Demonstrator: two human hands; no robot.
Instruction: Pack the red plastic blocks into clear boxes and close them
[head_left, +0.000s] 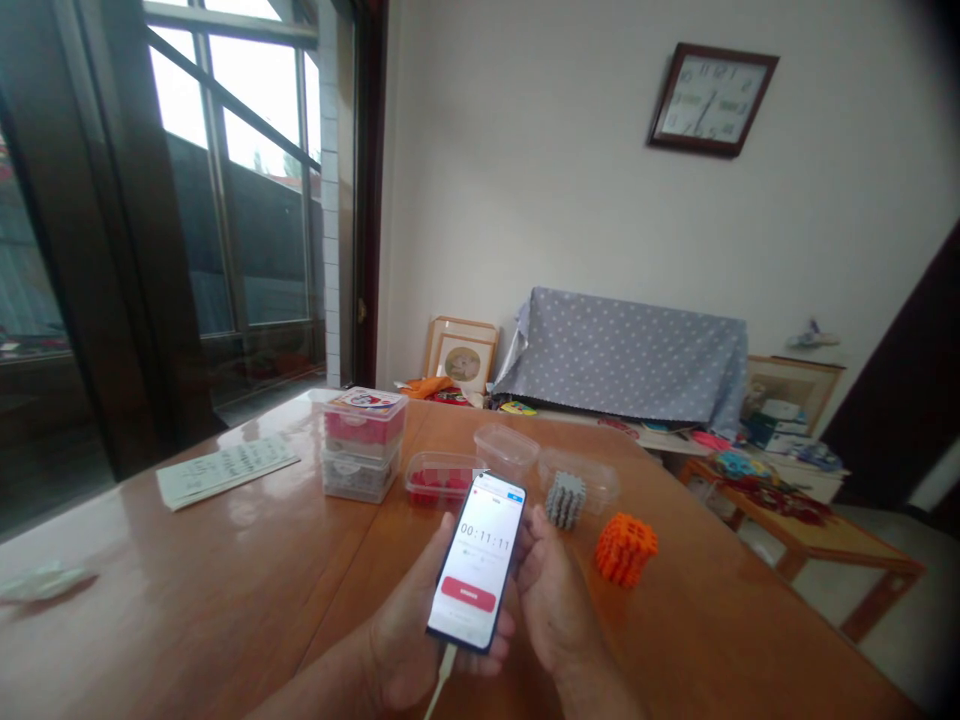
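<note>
A lit smartphone (477, 560) is held up over the table, its screen showing a timer at 00:11:11 above a red button. My left hand (409, 625) is closed round the phone from the left, with fingertips showing past its lower right edge. Curled against the phone's right edge are the fingers of my right hand (555, 590). A white cable (442, 675) runs down from the bottom of the phone. Beyond my right hand stand a grey block of interlocked pieces (565, 502) and an orange block of interlocked pieces (626, 550).
On the wooden table (337, 570), stacked clear boxes (363, 470) stand behind the phone, near a tub with red contents (435, 490) and a clear tub (507, 446). Another clear container (600, 482) lies behind the grey block. Paper sheets (229, 468) lie left; a low bench (847, 540) stands right.
</note>
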